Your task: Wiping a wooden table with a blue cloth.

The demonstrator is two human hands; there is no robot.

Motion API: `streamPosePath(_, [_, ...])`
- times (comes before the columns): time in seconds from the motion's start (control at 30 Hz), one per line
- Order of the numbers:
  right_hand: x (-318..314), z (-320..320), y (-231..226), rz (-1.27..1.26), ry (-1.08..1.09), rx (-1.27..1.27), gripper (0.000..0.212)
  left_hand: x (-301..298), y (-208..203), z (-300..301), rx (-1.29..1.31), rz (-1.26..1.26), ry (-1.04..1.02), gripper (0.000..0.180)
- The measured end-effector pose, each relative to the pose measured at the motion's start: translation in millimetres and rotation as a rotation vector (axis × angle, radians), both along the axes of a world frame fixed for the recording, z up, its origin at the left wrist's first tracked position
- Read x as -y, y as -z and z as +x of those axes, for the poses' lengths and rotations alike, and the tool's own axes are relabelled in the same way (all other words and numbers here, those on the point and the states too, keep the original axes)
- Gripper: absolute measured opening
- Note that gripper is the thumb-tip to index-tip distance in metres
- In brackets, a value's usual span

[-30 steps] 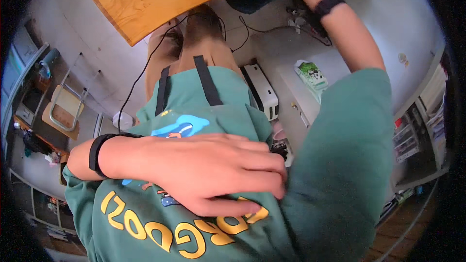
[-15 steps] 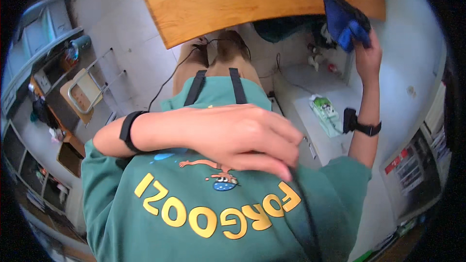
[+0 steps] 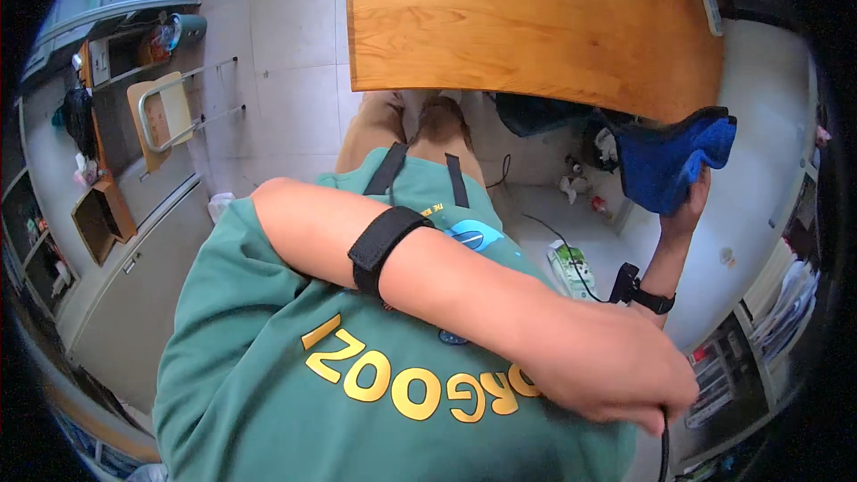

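My right hand (image 3: 686,205) is raised at the right, its fingers gripping the lower edge of a blue cloth (image 3: 662,168) with a dark border. The cloth hangs spread beside the right end of the wooden table (image 3: 527,27). My left arm reaches across my chest to the lower right. There my left hand (image 3: 616,370) is closed on a thin black cable (image 3: 665,455), which hangs below the fingers. A black strap (image 3: 384,245) wraps my left forearm, and a black band with a small block (image 3: 647,293) sits on my right wrist.
Below the table's right side, a green and white packet (image 3: 571,270) lies on a pale surface, with a dark cord beside it. A folding chair (image 3: 165,116) stands at the left, near an open cardboard box (image 3: 103,219). Shelves (image 3: 714,384) stand at the lower right.
My left hand has moved right and down across my chest with the cable. The blue cloth has come lower and spread out more in my right hand. The view has shifted.
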State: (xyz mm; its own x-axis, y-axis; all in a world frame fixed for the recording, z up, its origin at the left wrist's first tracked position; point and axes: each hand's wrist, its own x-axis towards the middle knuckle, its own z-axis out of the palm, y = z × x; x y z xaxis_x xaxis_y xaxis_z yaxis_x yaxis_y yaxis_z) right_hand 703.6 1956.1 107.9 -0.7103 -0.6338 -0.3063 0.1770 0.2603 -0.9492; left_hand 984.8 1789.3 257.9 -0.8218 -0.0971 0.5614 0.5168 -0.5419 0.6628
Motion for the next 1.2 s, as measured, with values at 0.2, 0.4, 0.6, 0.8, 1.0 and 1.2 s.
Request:
streamPosePath(0.2, [18.3,23.6,-38.7,-0.449,-0.272,0.445,0.055,0.4,-48.9,-0.3,-0.006,-0.047,0.025,0.029])
streamPosePath(0.4, [44.3,34.5,-61.8,-0.556,-0.447,0.36,0.049,-63.7,-83.6,9.2,-0.211,-0.04,0.095,0.025])
streamPosePath(0.6, [36.0,46.1,-73.9,-0.669,-0.512,0.32,0.045,-80.7,-100.0,15.5,-0.433,0.026,0.148,0.026])
streamPosePath(0.8, [28.0,38.2,-100.7,-0.853,-0.547,0.441,0.026,-78.8,-105.4,19.1,-0.426,-0.171,0.129,0.019])
streamPosePath(1.0, [-19.1,-40.8,-158.1,-1.031,-1.489,0.409,0.032,-85.2,-58.9,9.6,-0.245,-0.438,-0.154,0.019])
streamPosePath(1.2, [-49.9,81.0,-230.4,-0.594,-1.694,0.062,0.029,-30.1,-46.0,-16.0,-0.083,-0.535,-0.126,0.022])
